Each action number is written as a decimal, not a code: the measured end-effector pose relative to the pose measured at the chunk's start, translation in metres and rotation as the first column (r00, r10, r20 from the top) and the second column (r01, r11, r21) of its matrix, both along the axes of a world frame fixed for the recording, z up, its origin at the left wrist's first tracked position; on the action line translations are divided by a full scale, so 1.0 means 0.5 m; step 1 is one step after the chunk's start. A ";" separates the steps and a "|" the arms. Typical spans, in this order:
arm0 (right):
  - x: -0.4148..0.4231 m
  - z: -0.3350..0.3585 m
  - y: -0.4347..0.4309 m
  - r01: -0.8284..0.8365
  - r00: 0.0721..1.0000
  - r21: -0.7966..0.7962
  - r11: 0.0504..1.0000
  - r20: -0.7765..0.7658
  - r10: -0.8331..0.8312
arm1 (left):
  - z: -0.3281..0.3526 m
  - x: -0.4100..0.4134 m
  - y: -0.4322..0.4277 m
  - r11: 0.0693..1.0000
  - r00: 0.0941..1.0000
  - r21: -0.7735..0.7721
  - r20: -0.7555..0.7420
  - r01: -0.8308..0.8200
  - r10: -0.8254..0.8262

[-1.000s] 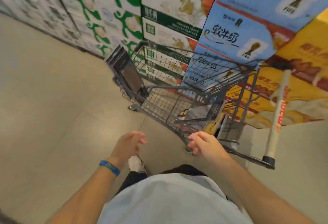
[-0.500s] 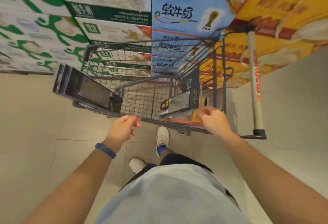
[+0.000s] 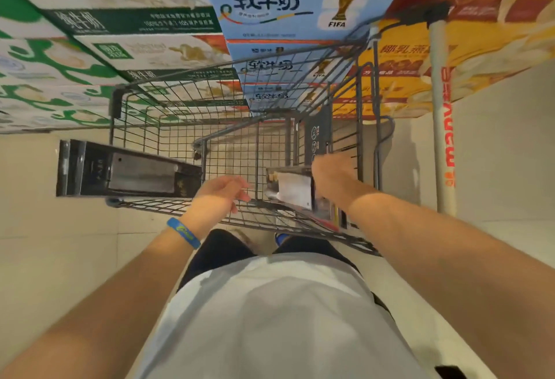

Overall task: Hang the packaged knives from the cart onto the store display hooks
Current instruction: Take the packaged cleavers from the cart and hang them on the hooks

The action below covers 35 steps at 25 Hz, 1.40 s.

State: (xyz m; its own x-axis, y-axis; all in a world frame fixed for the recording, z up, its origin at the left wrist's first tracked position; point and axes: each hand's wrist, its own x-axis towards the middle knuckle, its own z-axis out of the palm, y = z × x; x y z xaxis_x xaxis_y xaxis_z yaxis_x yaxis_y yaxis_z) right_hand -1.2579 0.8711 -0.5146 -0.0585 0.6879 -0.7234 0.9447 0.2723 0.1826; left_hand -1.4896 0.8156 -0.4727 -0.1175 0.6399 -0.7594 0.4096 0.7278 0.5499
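A grey wire shopping cart point(image 3: 115, 102) stands in front of me, seen from above. A stack of black packaged knives point(image 3: 129, 170) leans out over its left rim, a steel blade showing through the window. More packaged knives point(image 3: 292, 188) lie in the cart's near right corner, with a black one point(image 3: 318, 135) standing upright behind them. My right hand point(image 3: 332, 173) reaches into that corner and lies over these packages; its fingers are hidden behind the back of the hand. My left hand point(image 3: 217, 195), with a blue wristband, hovers over the near rim, fingers relaxed and holding nothing.
The cart's white handle bar point(image 3: 440, 126) runs along its right side. Stacked milk cartons in green and white point(image 3: 90, 57), blue point(image 3: 279, 3) and yellow point(image 3: 468, 48) form a wall just beyond the cart. A pale tiled floor lies left and right.
I have stepped up to the cart and now look down into it. My right hand went from the near rim into the right corner onto the packages. My left hand rose over the rim.
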 end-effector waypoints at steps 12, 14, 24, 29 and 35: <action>0.002 -0.029 -0.058 0.501 0.793 -0.088 0.861 -0.352 -0.497 | -0.024 -0.072 0.057 0.973 0.974 -0.044 0.027 0.226 -0.225; 0.028 -0.018 -0.056 0.667 0.614 -0.148 0.731 -0.448 -0.650 | -0.023 -0.101 0.062 0.973 0.974 -0.038 0.011 0.226 -0.226; -0.055 0.278 0.048 0.152 0.895 -0.052 0.987 -0.417 -0.160 | 0.043 -0.126 0.155 0.782 0.801 0.176 -0.120 0.598 -0.586; -0.104 0.549 0.109 0.047 0.813 0.102 0.994 -0.582 0.022 | 0.149 -0.103 0.227 0.592 0.641 0.414 0.028 0.691 -0.767; -0.123 0.704 0.158 0.284 0.754 0.486 0.826 -0.646 0.120 | 0.224 -0.098 0.209 0.642 0.795 0.721 0.218 0.259 -0.566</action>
